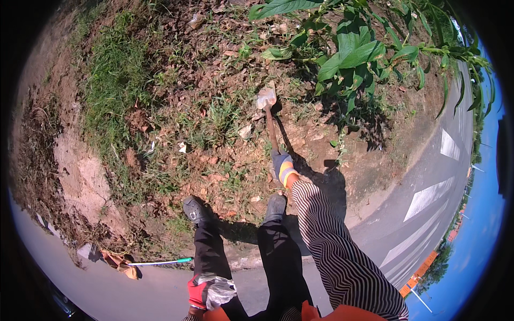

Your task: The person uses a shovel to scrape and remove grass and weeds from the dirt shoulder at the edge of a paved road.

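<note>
My right hand (282, 164), in a dark glove with a yellow and orange cuff, grips the wooden handle (271, 130) of a hoe-like hand tool. The pale, dirt-coated head (266, 98) of the tool rests on or just above the weedy soil (217, 160), ahead of my feet; I cannot tell if it touches. Low by my left leg, my left hand (197, 292) in a red glove holds a crumpled clear plastic bag (221, 289). Its fingers are partly hidden by the plastic.
A leafy green plant (357, 56) leans in at the upper right. Thick grass (116, 80) grows at the left. Beside the kerb lie a green-tipped stick (160, 262) and a brown cloth-like piece (120, 265). A road with white markings (429, 198) curves along the right.
</note>
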The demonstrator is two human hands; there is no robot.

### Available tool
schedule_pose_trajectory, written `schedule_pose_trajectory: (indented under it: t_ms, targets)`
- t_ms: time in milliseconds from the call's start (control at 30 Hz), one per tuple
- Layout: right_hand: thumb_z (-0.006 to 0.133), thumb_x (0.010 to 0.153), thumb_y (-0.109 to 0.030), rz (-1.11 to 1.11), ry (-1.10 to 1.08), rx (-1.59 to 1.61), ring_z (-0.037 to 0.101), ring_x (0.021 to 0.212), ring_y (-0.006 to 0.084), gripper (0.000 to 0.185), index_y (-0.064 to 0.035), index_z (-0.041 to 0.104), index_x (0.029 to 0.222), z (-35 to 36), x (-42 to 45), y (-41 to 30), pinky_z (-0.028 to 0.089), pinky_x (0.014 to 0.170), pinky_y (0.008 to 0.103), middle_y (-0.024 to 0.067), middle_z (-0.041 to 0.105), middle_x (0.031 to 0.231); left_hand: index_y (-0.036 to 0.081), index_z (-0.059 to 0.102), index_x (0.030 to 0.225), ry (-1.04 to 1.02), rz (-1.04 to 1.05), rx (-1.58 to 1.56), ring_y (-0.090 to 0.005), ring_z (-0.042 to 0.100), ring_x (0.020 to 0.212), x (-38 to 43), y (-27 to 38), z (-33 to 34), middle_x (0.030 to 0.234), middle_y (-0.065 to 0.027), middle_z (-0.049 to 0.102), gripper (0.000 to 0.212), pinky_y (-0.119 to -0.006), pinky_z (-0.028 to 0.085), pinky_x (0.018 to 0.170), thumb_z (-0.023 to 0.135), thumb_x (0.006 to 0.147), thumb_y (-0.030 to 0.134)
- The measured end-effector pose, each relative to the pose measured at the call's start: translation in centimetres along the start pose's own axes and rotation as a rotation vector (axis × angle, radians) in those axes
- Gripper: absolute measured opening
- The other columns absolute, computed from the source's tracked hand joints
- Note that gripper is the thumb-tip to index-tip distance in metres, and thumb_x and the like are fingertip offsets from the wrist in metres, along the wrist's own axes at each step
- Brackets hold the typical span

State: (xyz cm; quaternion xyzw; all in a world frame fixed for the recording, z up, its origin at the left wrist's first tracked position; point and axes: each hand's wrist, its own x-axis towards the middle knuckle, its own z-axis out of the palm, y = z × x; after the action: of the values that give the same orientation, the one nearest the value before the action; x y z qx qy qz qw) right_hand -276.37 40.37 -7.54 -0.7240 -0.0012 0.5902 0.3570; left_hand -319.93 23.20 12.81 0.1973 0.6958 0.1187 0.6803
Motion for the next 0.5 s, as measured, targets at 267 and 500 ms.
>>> schedule_pose_trajectory:
  t_ms: [267, 500]
  targets:
    - [0.057, 0.089, -0.029, 0.259, -0.359, 0.561, 0.051, 0.051, 0.0133, 0.018, -0.0121, 0.056, 0.092, 0.2, -0.7, -8.6, 0.041, 0.045, 0.0273, 0.0001, 0.054, 0.064, -0.002, 0.066, 0.089, 0.009, 0.044, 0.020, -0.0144, 0.063, 0.074, -0.8, 2.5, 0.9, 0.083, -0.0078, 0.068, 0.016, -0.026, 0.050, 0.072, 0.064, 0.073, 0.002]
    - [0.053, 0.092, -0.031, 0.153, -0.250, 0.502, 0.050, 0.052, 0.0132, 0.021, -0.0099, 0.055, 0.090, -2.2, -6.2, -2.4, 0.042, 0.047, 0.0285, 0.0036, 0.053, 0.063, -0.003, 0.065, 0.093, -0.024, 0.004, -0.080, -0.0160, 0.064, 0.079, -1.0, 2.1, 0.4, 0.086, -0.0091, 0.068, 0.019, -0.028, 0.051, 0.075, 0.060, 0.075, 0.000]
